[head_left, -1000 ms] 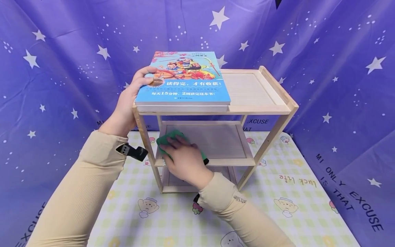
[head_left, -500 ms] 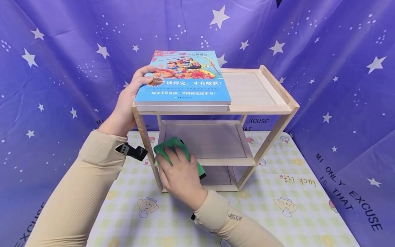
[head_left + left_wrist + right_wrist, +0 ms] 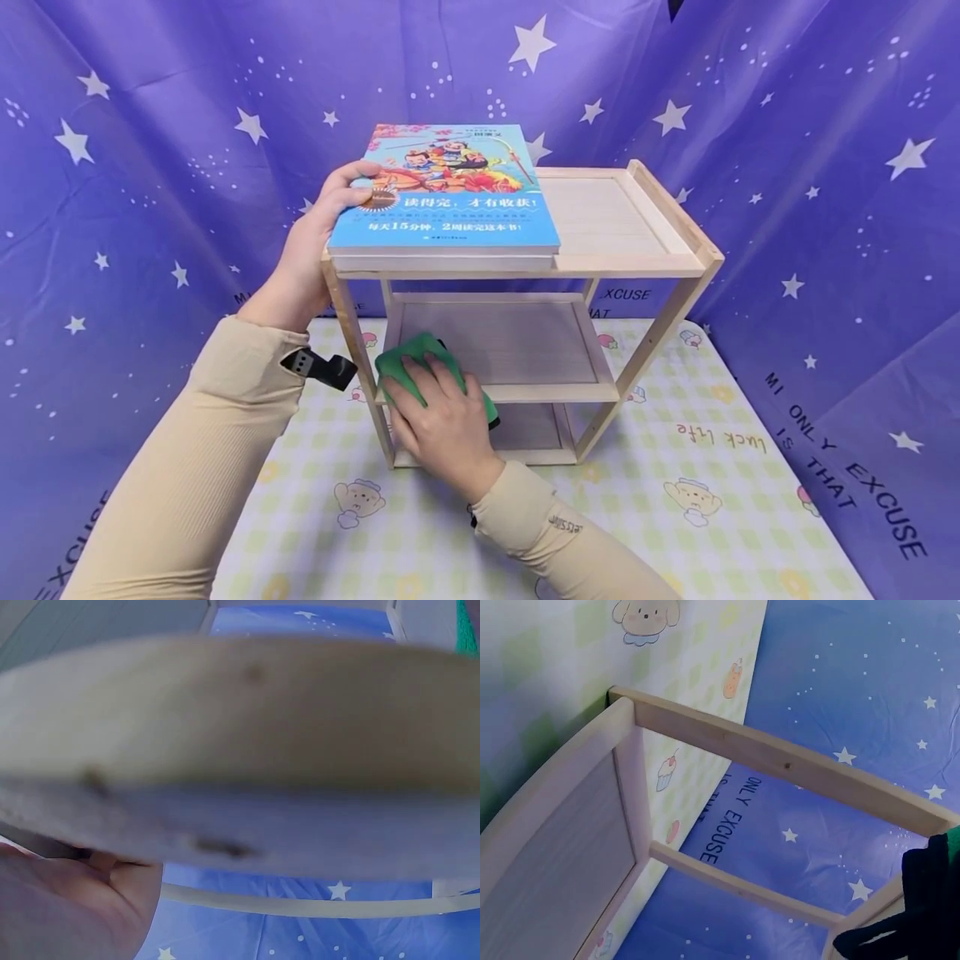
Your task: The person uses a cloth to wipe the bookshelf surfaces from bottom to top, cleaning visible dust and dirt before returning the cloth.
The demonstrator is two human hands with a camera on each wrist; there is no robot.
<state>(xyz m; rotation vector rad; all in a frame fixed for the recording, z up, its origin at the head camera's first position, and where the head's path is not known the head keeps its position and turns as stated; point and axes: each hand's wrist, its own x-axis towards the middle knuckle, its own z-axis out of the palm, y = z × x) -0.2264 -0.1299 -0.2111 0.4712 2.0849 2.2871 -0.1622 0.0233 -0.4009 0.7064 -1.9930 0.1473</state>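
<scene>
We see the right hand (image 3: 447,429) spread palm down over a green folded cloth with a dark edge (image 3: 410,344), its fingers slightly apart and pressing the cloth against the left front of the middle shelf (image 3: 536,337) of a pale wooden three-tier shelf unit (image 3: 660,333), so that the cloth hangs partly over the front rail; the left hand (image 3: 300,250) bends its fingers over the left edge of a thick blue paperback book with a colourful illustrated cover (image 3: 450,187), gripping it there, though we cannot tell whether it grips the wood underneath too; the book lies flat on the left part of the top shelf, its lower edge along the front rail; we see the unit upright on a surface covered with a green-and-white checked cloth (image 3: 645,433), with a purple star-printed curtain (image 3: 187,83) behind and on both sides; both arms wear beige sleeves (image 3: 187,442), and a black strap (image 3: 324,369) shows at the left wrist; in the left wrist view we find a blurred wooden bar filling the middle
</scene>
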